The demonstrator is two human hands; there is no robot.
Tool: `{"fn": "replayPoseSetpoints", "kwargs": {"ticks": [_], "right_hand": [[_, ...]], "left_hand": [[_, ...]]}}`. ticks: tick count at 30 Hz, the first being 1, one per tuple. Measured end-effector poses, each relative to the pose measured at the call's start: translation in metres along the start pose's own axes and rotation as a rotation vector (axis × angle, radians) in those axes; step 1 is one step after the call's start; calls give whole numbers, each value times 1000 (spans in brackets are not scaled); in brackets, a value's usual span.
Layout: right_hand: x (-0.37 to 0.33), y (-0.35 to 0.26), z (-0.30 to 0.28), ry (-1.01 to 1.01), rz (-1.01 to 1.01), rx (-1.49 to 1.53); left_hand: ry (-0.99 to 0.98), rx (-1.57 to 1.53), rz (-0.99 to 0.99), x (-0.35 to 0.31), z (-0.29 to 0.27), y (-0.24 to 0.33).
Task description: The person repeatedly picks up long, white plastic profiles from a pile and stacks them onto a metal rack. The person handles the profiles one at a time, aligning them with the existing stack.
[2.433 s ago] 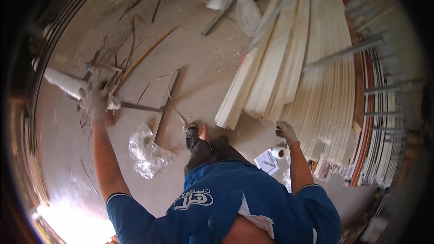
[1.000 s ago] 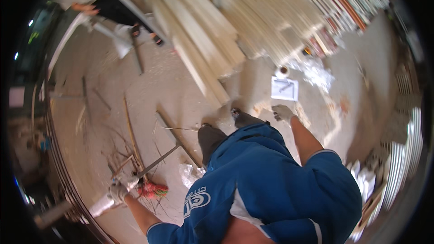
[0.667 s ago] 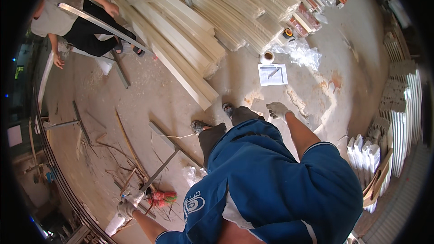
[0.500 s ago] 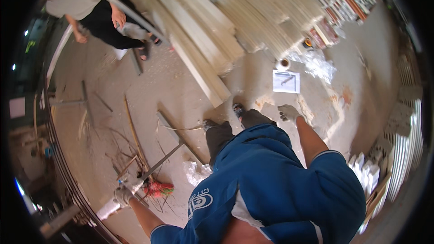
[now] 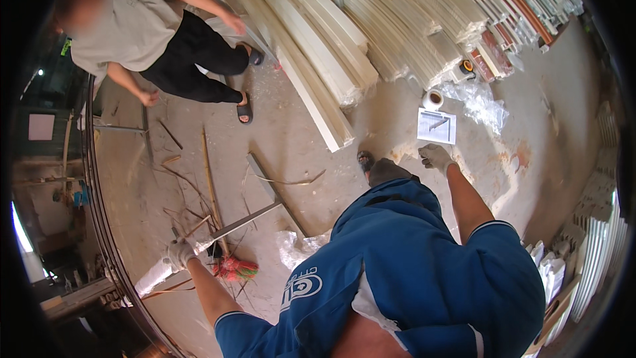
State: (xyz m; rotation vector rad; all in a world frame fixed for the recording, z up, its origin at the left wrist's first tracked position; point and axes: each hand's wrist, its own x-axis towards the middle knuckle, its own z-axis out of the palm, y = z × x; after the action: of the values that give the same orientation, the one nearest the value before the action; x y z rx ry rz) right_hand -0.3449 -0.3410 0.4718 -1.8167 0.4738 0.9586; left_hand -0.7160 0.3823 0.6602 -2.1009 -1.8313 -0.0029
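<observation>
My left hand (image 5: 179, 254), in a pale work glove, is closed around a long whitish roll that looks wrapped in plastic film (image 5: 154, 277). Beside it lie a grey T-shaped metal frame (image 5: 246, 221) and a broom with red and green bristles (image 5: 235, 268). My right hand (image 5: 436, 157), gloved too, hangs out to the right with loosely bent fingers, and I see nothing in it. In the picture it appears just below a printed sheet (image 5: 437, 126) with a drawing on the floor. A tape roll (image 5: 432, 99) stands at the sheet's upper edge.
Long cream profiles (image 5: 311, 46) lie stacked ahead, their ends pointing toward me. Crumpled clear plastic (image 5: 483, 106) and a tape measure (image 5: 466, 66) are near them. A co-worker (image 5: 192, 53) walks at the far left. Thin sticks (image 5: 182, 179) litter the floor; more profiles (image 5: 599, 245) line the right side.
My left hand has moved forward with the film-wrapped roll. My right hand has shifted slightly toward the sheet. The co-worker has stepped closer, and the whole view has shifted.
</observation>
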Motion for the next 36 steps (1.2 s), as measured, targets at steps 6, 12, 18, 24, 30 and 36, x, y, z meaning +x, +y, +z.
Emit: {"fn": "replayPoseSetpoints", "kwargs": {"ticks": [6, 12, 18, 24, 30, 36], "right_hand": [[-66, 82, -3, 28, -42, 64], [-151, 218, -20, 30, 9, -92], [-206, 320, -45, 107, 190, 94], [-203, 322, -83, -93, 188, -19], [-149, 261, -147, -152, 20, -64], [-149, 236, -222, -167, -268, -19]], "left_hand": [[-201, -125, 6, 7, -14, 1], [-14, -88, 142, -35, -4, -6], [-386, -246, 630, -317, 137, -59], [-1781, -522, -86, -643, 183, -248], [-1372, -1015, -861, -711, 133, -270], [-1047, -1497, -405, -723, 48, -174]]}}
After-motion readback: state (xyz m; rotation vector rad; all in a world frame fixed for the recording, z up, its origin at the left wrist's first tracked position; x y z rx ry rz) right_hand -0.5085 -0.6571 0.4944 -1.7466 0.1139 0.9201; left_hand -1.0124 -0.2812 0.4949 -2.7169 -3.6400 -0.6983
